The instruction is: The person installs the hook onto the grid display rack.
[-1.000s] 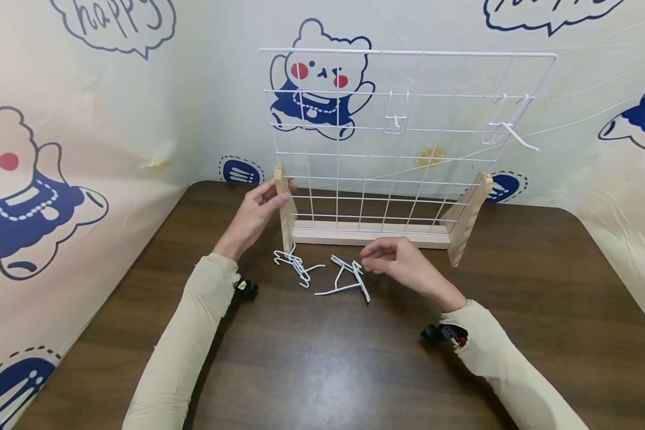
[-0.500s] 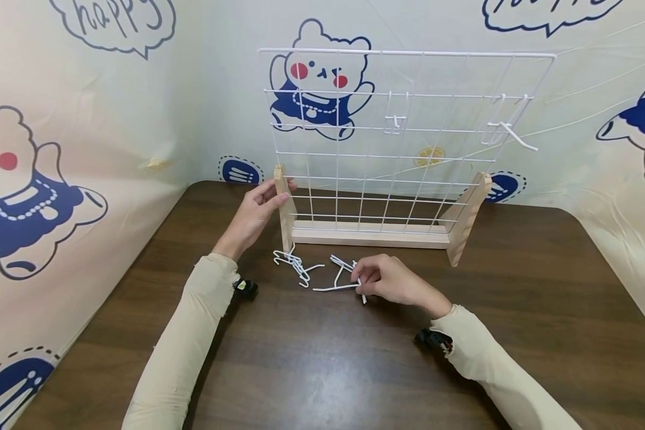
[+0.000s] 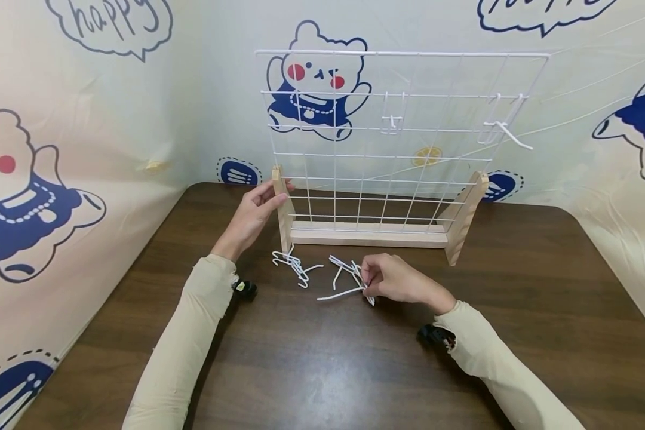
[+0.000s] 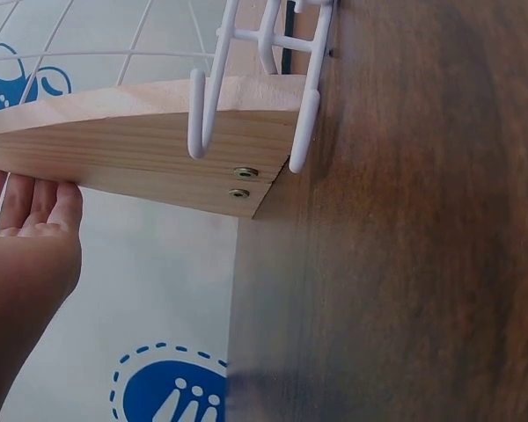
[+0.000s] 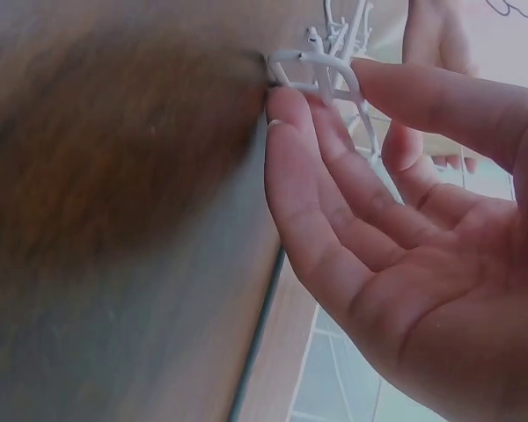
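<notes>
My left hand (image 3: 247,218) grips the left wooden side panel (image 3: 286,230) of a stand that carries an upright white wire grid (image 3: 361,197). In the left wrist view the fingers (image 4: 42,204) lie against that panel. My right hand (image 3: 400,279) pinches a white wire hook (image 3: 341,294) between thumb and fingertips, its long prong pointing left, low over the table. The right wrist view shows the hook's bent frame (image 5: 334,66) at the fingertips. More white hooks (image 3: 344,263) lie just beside the right hand, partly behind it. Another tangle of white hooks (image 3: 295,267) rests near the panel's foot.
Two hooks hang on the grid, one near the middle (image 3: 392,122) and one at the right (image 3: 507,132). The right wooden panel (image 3: 466,221) and crossbar (image 3: 368,239) stand on the brown table (image 3: 322,370). A printed cloth (image 3: 204,107) rises behind.
My right hand has come down from above the hooks and taken hold of one, shifting it slightly right and away from the others. My left hand stays on the panel.
</notes>
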Available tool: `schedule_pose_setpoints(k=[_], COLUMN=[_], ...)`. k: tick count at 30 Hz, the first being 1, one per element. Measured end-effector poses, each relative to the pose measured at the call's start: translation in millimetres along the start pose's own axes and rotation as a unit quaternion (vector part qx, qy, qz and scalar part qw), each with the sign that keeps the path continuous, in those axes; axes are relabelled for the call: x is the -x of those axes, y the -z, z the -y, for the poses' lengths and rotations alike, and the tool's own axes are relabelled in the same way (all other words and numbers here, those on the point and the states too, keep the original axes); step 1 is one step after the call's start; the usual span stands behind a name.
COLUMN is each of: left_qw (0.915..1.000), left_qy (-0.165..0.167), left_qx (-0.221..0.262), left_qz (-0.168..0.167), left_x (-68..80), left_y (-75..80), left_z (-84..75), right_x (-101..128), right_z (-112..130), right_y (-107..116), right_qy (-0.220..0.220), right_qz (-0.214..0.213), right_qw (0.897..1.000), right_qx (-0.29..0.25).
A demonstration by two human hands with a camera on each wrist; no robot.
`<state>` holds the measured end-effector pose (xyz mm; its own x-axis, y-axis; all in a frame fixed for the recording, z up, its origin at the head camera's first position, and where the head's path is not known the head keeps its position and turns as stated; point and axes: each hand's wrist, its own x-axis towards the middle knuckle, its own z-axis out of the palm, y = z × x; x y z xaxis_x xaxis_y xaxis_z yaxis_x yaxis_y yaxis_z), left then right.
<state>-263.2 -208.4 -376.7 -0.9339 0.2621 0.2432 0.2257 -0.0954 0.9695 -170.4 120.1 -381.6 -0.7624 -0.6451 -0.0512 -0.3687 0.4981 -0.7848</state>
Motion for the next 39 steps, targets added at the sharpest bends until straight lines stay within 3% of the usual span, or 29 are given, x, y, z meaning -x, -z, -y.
schedule_pose_setpoints(k=[9, 17, 25, 39], left_qw=[1.0, 0.9998, 0.9997, 0.9997], left_qy=[0.003, 0.006, 0.002, 0.008], left_qx=[-0.005, -0.017, -0.025, -0.024], left_qz=[-0.001, 0.0, 0.002, -0.003], left_x=[0.3, 0.5, 0.0, -0.8], left_y=[0.3, 2.1, 1.5, 1.3], left_z=[-1.4, -1.5, -0.5, -0.5], right_x=[0, 0, 2, 3], right_z=[-3, 1, 9, 12], right_y=[5, 8, 11, 12], right_qy=[0.006, 0.027, 0.024, 0.022], right_qz=[-0.045, -0.073, -0.102, -0.103], right_qw=[0.998, 0.997, 0.994, 0.993], right_qx=[0.042, -0.012, -0.008, -0.06])
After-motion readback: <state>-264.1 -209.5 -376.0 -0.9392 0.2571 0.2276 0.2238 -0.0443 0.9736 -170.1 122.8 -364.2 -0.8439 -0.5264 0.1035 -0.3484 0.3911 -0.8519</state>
